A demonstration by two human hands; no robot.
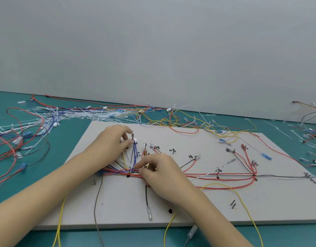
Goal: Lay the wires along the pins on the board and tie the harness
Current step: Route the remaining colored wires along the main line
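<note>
Because only the head view was supplied, one entry: wires (171, 175), thin, light and limp, judged best taken at the gathered trunk on the board (260, 207). Left hand (112, 139) pinched the blue wires' (135, 154) white connector (135, 139) near the upper pins. Right hand (160, 173) fingertips (140, 170) pinched the trunk where those wires joined.

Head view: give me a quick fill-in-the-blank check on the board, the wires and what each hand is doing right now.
1. The left hand pinches the top end of the ____ wires by a white connector.
2. The right hand pinches the wire bundle lying on the ____ board.
3. A pile of white cable ties lies beyond the board's far ____ corner.

Missing words: blue; white; left
</note>
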